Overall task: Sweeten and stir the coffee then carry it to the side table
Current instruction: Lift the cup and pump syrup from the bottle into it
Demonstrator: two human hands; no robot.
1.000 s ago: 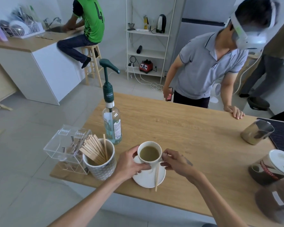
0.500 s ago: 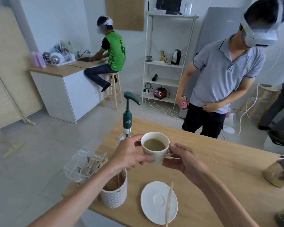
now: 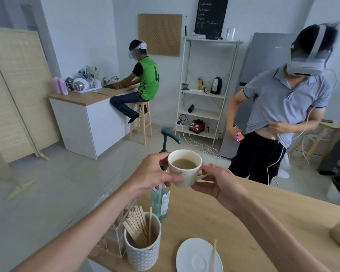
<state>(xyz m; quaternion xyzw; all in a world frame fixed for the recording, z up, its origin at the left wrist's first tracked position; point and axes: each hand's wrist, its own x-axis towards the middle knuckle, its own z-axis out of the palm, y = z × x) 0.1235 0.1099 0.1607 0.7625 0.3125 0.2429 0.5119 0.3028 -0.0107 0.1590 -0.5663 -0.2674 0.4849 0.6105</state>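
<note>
Both hands lift the coffee cup (image 3: 185, 168) clear of the worktop (image 3: 243, 222), left hand (image 3: 155, 174) fingers closed round its side, right hand (image 3: 220, 185) pinching the handle. The saucer (image 3: 194, 258) and used stirrer (image 3: 213, 256) lie below. Carrying well means keeping the cup level and walking slowly.

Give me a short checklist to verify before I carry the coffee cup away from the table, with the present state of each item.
1. Both hands on the cup: left hand and right hand hold it: ok.
2. Cup upright, coffee below the rim: ok.
3. Cup lifted clear of the saucer: ok.
4. Stirrer out of the cup, lying on the saucer: ok.
5. Syrup bottle close under the left hand, might be bumped: not ok.
6. Path to the side table: cannot tell.
</note>
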